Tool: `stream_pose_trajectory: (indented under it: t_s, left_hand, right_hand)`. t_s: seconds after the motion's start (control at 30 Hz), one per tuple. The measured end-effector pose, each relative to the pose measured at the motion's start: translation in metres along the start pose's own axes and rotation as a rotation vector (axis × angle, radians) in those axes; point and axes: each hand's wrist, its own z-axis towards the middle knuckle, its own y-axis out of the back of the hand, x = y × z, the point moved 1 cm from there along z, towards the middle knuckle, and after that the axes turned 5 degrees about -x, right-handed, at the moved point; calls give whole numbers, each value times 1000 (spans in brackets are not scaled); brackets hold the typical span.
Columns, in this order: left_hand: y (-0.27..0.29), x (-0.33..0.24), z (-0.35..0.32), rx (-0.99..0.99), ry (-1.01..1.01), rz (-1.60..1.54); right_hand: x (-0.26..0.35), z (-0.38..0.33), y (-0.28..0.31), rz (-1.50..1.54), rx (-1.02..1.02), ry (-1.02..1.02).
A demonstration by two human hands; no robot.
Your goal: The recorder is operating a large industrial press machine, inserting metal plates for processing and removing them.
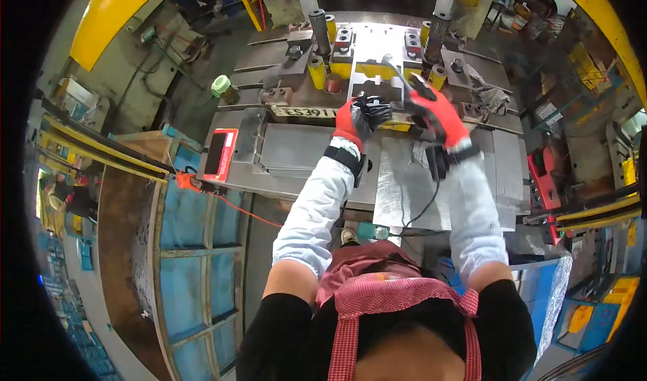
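Observation:
Both hands wear red gloves with black palms and fingers. My left hand is at the front edge of the press die, its fingers curled together; whatever they may hold is hidden. My right hand, slightly blurred, closes around a dark-handled tool. From it a thin, pale, curved rod reaches over the die, where a bright metal sheet lies. Left of my left forearm sits a stack of flat grey metal sheets. Below my right hand lies a shiny metal sheet.
Guide posts and yellow cylinders flank the die. A red-framed panel and a green-capped bottle are at left, a grey rag at right. A black cable hangs below my right wrist. A blue crate stands lower left.

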Motion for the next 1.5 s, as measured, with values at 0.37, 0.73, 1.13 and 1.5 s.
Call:
stream_pose_trajectory:
  t_s: [0.37, 0.73, 1.13, 1.5]
  left_hand:
    - [-23, -1, -9, -158, -86, 4]
    - [-30, 5, -10, -211, -173, 101]
    - [-8, 1, 9, -176, -125, 65]
    - [-9, 3, 11, -197, -139, 75]
  right_hand:
    - [-94, -215, 132, -106, -645, -113]
    - [-125, -242, 167, 112, -515, -108]
    - [-125, -240, 164, 170, -494, -116]
    - [-135, -239, 175, 182, -504, -172]
